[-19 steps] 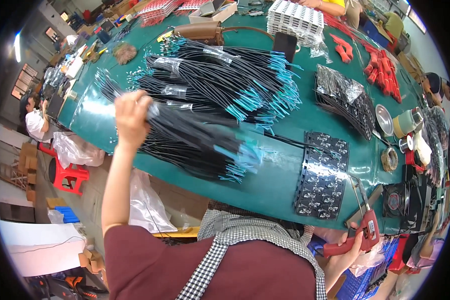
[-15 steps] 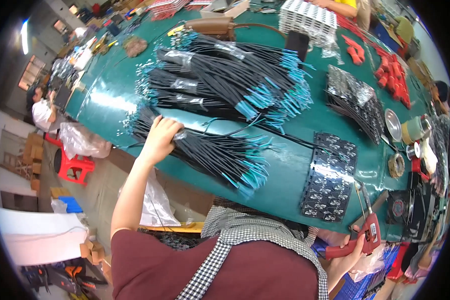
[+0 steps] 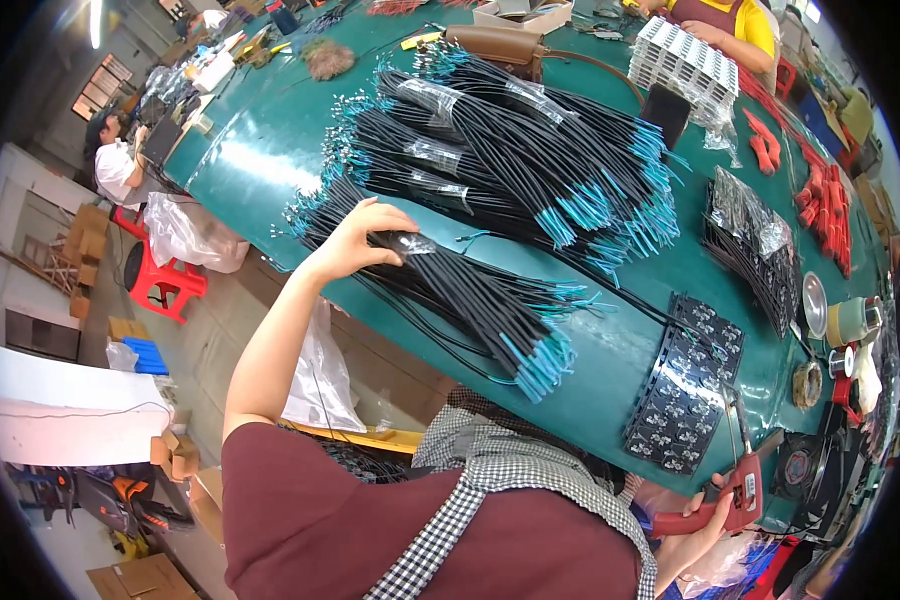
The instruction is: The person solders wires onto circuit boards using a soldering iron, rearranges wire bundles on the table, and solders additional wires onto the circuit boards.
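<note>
My left hand [image 3: 362,240] is closed round a bundle of black cables [image 3: 475,292] with stripped blue wire ends, near its taped middle. More loose black cables lie under and beside it. Beyond them, several taped cable bundles [image 3: 510,130] are piled on the green table. Low at the right, my right hand [image 3: 702,528] grips a red soldering gun [image 3: 744,492], its thin metal tip pointing up and away. Left of that tip lies a dark panel of small circuit boards [image 3: 685,390]; a few black cables reach its far edge.
At the right stand a stack of dark boards [image 3: 755,245], red cable bundles [image 3: 826,215], a metal dish [image 3: 815,305] and a solder spool [image 3: 841,361]. White trays [image 3: 684,62] are stacked far off, before a person in yellow [image 3: 745,30]. A red stool [image 3: 167,280] stands left.
The view has shifted, so the table sits further right. My left hand has raised and turned the cable bundle, and its blue ends lie closer together. My right hand keeps the soldering gun.
</note>
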`<action>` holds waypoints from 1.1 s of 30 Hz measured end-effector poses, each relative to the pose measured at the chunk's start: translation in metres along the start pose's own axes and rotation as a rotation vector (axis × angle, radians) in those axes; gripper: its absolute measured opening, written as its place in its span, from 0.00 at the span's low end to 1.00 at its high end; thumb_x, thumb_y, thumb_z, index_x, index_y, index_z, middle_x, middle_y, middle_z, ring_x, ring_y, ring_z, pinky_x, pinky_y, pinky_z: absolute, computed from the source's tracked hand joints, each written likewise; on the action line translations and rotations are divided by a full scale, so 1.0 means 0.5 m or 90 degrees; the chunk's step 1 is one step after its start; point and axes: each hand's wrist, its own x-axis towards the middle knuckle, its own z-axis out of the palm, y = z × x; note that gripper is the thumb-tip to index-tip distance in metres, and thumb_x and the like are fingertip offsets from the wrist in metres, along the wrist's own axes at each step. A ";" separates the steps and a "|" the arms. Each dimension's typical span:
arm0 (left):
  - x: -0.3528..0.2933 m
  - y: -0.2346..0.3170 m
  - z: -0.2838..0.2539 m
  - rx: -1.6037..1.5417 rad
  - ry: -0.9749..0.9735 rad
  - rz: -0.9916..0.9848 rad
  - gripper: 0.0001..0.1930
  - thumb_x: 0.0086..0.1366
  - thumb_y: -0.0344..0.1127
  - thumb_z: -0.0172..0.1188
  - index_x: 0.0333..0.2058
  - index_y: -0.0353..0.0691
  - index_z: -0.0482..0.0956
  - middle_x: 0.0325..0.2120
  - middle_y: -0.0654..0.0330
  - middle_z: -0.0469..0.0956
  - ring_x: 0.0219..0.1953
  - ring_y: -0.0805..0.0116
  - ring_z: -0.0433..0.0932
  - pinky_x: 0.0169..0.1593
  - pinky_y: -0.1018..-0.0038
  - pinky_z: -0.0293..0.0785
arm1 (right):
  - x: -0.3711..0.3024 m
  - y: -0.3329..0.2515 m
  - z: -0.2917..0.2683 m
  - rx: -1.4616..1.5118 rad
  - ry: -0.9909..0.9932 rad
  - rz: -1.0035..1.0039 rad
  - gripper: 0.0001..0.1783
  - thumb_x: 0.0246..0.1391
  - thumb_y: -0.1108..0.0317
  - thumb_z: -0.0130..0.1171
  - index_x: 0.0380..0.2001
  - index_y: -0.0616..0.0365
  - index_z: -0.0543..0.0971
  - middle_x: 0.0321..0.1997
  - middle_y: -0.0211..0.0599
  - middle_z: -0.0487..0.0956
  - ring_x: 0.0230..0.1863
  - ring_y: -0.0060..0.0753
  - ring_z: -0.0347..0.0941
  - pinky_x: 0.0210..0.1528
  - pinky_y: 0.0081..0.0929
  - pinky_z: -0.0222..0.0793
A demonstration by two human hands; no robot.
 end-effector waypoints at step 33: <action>0.098 0.049 0.005 -0.284 0.088 -0.057 0.02 0.58 0.23 0.50 0.30 0.34 0.70 0.23 0.65 0.69 0.26 0.78 0.67 0.32 0.80 0.66 | 0.001 -0.007 0.013 0.035 0.044 0.007 0.23 0.57 0.63 0.49 0.52 0.64 0.62 0.40 0.39 0.74 0.18 0.15 0.61 0.16 0.11 0.57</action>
